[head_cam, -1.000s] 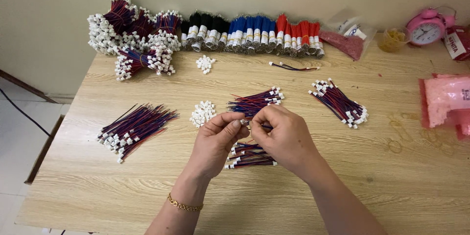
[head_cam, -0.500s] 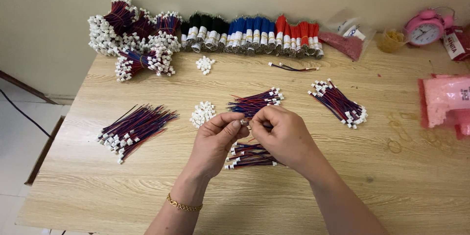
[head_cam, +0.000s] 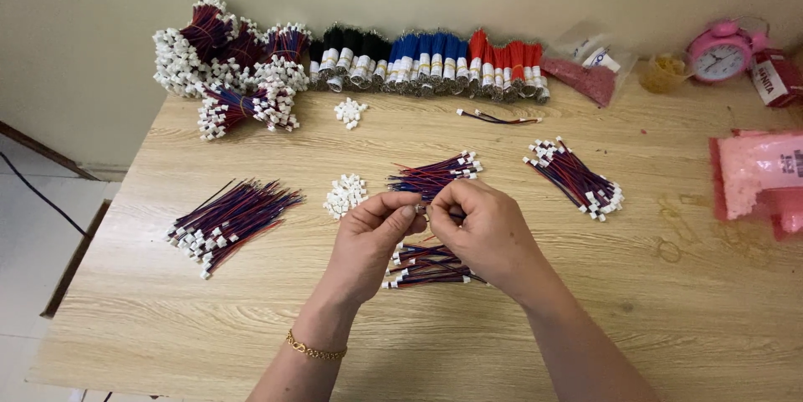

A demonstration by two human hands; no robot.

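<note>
In the head view, the left hand and the right hand met above the middle of the wooden table, fingertips pressed together on a small white connector pinched between them; the detail of the wire ends at that joint was too small to tell. Directly behind the hands lay a loose bundle of red-and-blue leads, and just under the wrists lay a second, smaller bundle. A little pile of white housings sat just beside the left thumb, within easy reach. A larger fanned bundle lay well apart on the left, and another bundle lay on the right. Along the wall stood a row of banded wire bundles in black, blue and red, with heaped finished harnesses at the left end. A pink alarm clock and a pink bag occupied the right edge. For good execution of this step, judged from the frame, the housing was best held steady by one hand while the other guided the lead straight in, with the pinch kept close to the tip so the thin wire did not buckle. Colour order needed checking against the seated pieces, and the work was best kept low over the table so a dropped housing stayed near.
</note>
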